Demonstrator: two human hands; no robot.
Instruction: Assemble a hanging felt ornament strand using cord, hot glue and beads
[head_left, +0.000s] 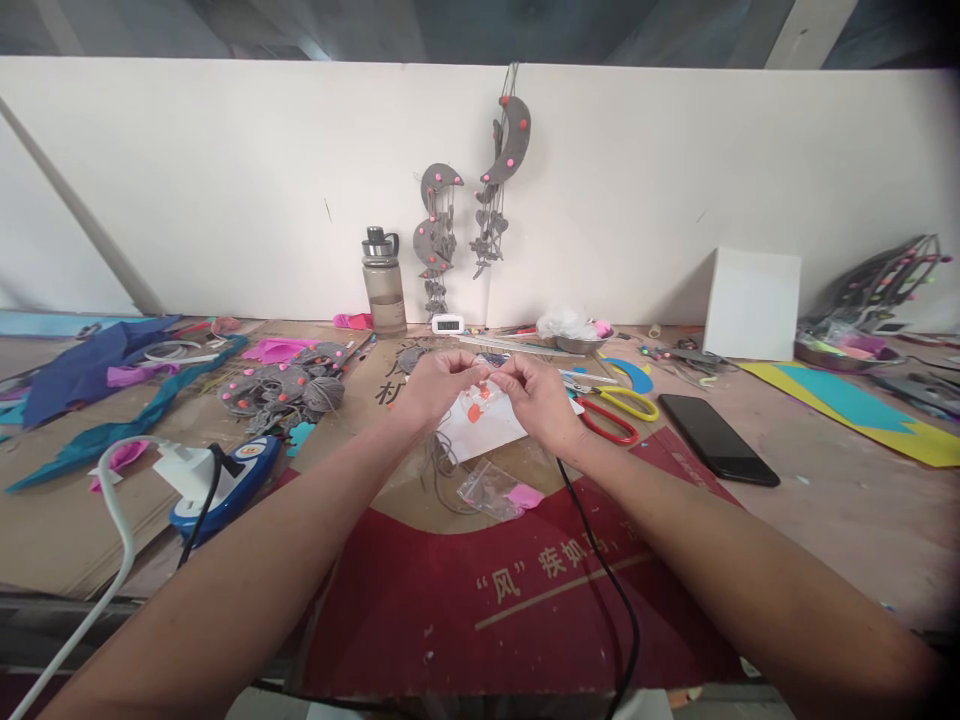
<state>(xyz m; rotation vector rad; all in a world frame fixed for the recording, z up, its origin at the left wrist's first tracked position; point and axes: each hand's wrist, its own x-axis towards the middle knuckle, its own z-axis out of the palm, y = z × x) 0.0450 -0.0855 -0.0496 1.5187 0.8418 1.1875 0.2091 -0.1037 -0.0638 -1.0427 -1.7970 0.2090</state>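
Observation:
Both hands are together over the middle of the work surface. My left hand [444, 384] and my right hand [537, 396] are closed, thumbs and fingertips nearly meeting at the top of a small clear plastic bag [491, 393]. Orange-red soft-looking pieces [474, 411] show in or just below the bag; which, I cannot tell. Under the hands lies a white sheet [480, 440], partly covered by them. Nearer me is another clear bag [487, 490] with a pink piece [524, 496] in it. Grey cord [442, 455] lies loosely to the left of the sheet.
Red-handled scissors [611, 424] and yellow-handled scissors [630, 403] lie right of my hands, beside a black phone [716, 437]. Grey yarn pieces [281, 390] and a blue power strip [236, 485] are at left. A bottle [384, 290] stands behind. A black cable [600, 545] crosses the red cardboard [420, 610].

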